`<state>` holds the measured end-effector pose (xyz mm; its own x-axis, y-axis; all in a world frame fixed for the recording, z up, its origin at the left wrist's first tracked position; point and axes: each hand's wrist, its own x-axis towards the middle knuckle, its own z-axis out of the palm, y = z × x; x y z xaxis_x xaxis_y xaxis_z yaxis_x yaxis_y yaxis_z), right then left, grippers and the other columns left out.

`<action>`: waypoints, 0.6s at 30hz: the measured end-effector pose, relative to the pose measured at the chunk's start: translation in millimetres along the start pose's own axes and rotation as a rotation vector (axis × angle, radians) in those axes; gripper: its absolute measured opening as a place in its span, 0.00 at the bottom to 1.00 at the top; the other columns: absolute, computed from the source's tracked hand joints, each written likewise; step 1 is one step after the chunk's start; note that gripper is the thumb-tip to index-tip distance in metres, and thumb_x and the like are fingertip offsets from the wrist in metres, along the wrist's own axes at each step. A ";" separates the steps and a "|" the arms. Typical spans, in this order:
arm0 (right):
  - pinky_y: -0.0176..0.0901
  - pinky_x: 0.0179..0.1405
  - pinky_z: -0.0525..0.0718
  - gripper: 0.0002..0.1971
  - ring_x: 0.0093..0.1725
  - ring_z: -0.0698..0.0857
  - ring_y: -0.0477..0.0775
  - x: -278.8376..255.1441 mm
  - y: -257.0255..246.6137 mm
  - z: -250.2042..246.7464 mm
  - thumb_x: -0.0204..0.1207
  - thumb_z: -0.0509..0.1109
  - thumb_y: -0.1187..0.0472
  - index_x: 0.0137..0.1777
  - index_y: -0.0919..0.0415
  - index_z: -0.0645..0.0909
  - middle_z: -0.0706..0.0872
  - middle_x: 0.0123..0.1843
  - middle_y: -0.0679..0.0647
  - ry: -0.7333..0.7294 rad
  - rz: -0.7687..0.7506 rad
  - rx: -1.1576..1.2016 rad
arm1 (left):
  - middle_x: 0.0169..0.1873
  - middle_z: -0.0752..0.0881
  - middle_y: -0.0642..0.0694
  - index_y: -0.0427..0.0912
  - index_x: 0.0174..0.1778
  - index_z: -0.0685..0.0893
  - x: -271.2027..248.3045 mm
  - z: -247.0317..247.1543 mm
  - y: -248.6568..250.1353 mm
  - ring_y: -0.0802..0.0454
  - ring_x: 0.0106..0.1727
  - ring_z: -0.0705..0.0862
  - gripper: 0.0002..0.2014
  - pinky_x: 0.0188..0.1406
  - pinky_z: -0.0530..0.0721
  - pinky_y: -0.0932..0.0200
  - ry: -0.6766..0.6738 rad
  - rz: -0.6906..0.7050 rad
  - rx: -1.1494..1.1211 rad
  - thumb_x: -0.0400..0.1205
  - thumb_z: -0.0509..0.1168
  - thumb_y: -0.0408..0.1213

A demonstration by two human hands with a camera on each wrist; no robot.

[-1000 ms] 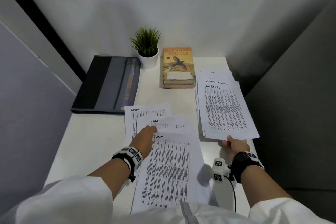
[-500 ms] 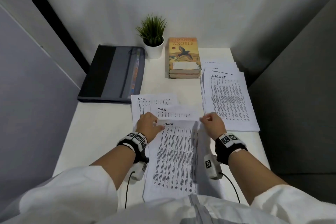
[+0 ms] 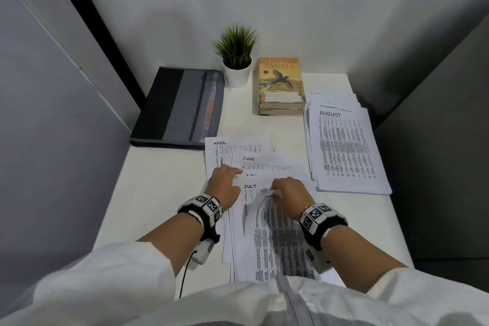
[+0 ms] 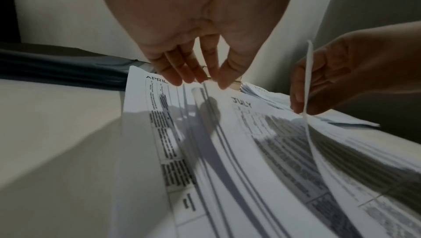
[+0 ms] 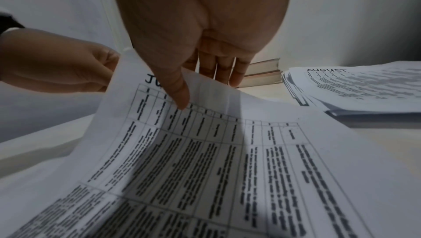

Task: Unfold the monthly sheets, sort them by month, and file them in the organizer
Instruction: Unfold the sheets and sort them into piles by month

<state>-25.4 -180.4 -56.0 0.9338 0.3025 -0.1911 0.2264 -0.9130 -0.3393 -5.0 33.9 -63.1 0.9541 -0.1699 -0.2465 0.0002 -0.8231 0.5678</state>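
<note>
A fanned pile of printed sheets lies mid-table: an APRIL sheet at the back, a JUNE sheet over it, and a JULY sheet in front. My right hand pinches the top edge of the uppermost sheet, thumb on its face, and curls it up off the JULY sheet. Its heading reads "JU", the rest hidden by my thumb. My left hand rests with straight fingers on the pile's left side. A closed dark grey organizer lies at the back left.
A stack of sheets with AUGUST on top lies at the right. Two stacked books and a small potted plant stand at the back. Walls close in the white table on three sides.
My right hand left the front edge of the AUGUST stack, came to the middle pile and lifted the top sheet by its upper edge, uncovering the JULY sheet. My left hand stayed on the pile.
</note>
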 end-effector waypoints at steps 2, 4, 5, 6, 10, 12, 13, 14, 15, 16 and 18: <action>0.46 0.44 0.76 0.06 0.46 0.82 0.57 -1.7 1.2 0.8 0.77 0.67 0.59 0.48 0.60 0.82 0.86 0.45 0.55 0.008 -0.018 -0.011 | 0.63 0.76 0.46 0.47 0.67 0.80 1.5 0.4 -1.2 0.48 0.68 0.71 0.18 0.70 0.71 0.54 -0.007 0.026 0.038 0.81 0.64 0.34; 0.45 0.47 0.74 0.05 0.49 0.80 0.56 -2.9 0.7 1.3 0.75 0.70 0.58 0.47 0.59 0.82 0.84 0.48 0.53 0.026 -0.056 -0.011 | 0.61 0.77 0.47 0.46 0.64 0.82 1.0 0.0 -2.0 0.49 0.66 0.73 0.14 0.68 0.73 0.55 -0.020 0.056 0.038 0.83 0.63 0.35; 0.45 0.48 0.74 0.05 0.51 0.80 0.57 -3.3 0.2 1.5 0.74 0.71 0.59 0.46 0.60 0.81 0.83 0.51 0.54 0.042 -0.075 0.003 | 0.59 0.78 0.47 0.46 0.63 0.83 0.7 -0.8 -1.6 0.50 0.65 0.74 0.13 0.67 0.74 0.55 -0.024 0.069 0.027 0.83 0.63 0.35; 0.46 0.50 0.75 0.05 0.53 0.79 0.58 -3.9 -0.7 1.4 0.73 0.72 0.61 0.45 0.61 0.81 0.82 0.54 0.55 0.058 -0.089 0.027 | 0.58 0.79 0.47 0.46 0.62 0.83 0.5 -1.4 -1.0 0.50 0.63 0.76 0.12 0.65 0.75 0.55 -0.023 0.082 0.019 0.84 0.62 0.35; 0.46 0.56 0.79 0.03 0.61 0.80 0.60 -3.3 -6.5 2.2 0.72 0.71 0.65 0.41 0.63 0.80 0.82 0.64 0.57 0.067 -0.124 0.102 | 0.57 0.84 0.51 0.49 0.59 0.86 1.1 -1.3 1.6 0.54 0.57 0.81 0.12 0.59 0.80 0.56 -0.031 0.104 -0.030 0.84 0.60 0.35; 0.48 0.56 0.80 0.03 0.61 0.81 0.61 -2.1 -6.8 3.7 0.72 0.70 0.66 0.39 0.62 0.79 0.83 0.62 0.58 0.036 -0.132 0.118 | 0.54 0.87 0.54 0.51 0.54 0.88 2.4 -0.9 1.2 0.57 0.51 0.83 0.12 0.53 0.82 0.60 -0.040 0.085 -0.103 0.83 0.60 0.35; 0.49 0.56 0.80 0.03 0.61 0.81 0.60 -1.3 -6.0 4.2 0.72 0.70 0.66 0.38 0.62 0.79 0.84 0.62 0.58 0.027 -0.133 0.120 | 0.52 0.87 0.56 0.54 0.51 0.89 3.5 -0.4 0.9 0.59 0.48 0.83 0.12 0.50 0.81 0.64 -0.047 0.078 -0.137 0.83 0.61 0.36; 0.48 0.58 0.79 0.03 0.62 0.81 0.60 -0.5 -4.7 4.6 0.72 0.71 0.66 0.39 0.62 0.80 0.84 0.63 0.58 0.024 -0.131 0.123 | 0.50 0.87 0.58 0.56 0.48 0.90 5.0 0.2 0.5 0.62 0.47 0.83 0.11 0.49 0.79 0.66 -0.053 0.076 -0.166 0.81 0.63 0.37; 0.47 0.59 0.78 0.02 0.63 0.81 0.59 -0.1 -3.2 5.2 0.72 0.71 0.65 0.39 0.61 0.80 0.84 0.64 0.57 0.026 -0.126 0.128 | 0.47 0.87 0.61 0.59 0.44 0.90 6.2 0.9 -0.3 0.65 0.46 0.83 0.12 0.48 0.78 0.68 -0.058 0.068 -0.196 0.80 0.64 0.37; 0.44 0.61 0.76 0.02 0.64 0.80 0.58 -0.3 -2.0 5.9 0.72 0.71 0.65 0.40 0.60 0.81 0.84 0.65 0.56 0.029 -0.117 0.135 | 0.44 0.87 0.63 0.60 0.40 0.89 6.9 1.3 -0.9 0.69 0.43 0.83 0.12 0.45 0.78 0.71 -0.059 0.047 -0.232 0.79 0.64 0.37; 0.43 0.61 0.75 0.02 0.65 0.80 0.56 -2.1 -0.9 6.7 0.74 0.70 0.63 0.40 0.59 0.81 0.83 0.67 0.54 0.039 -0.105 0.151 | 0.38 0.86 0.65 0.62 0.36 0.89 8.3 2.4 -1.4 0.67 0.34 0.84 0.13 0.34 0.79 0.72 -0.050 -0.009 -0.314 0.78 0.64 0.37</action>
<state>-29.4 -178.4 -61.5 0.9179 0.3806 -0.1128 0.2815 -0.8245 -0.4908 2.2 32.4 -67.8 0.9379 -0.1956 -0.2866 0.1088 -0.6185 0.7782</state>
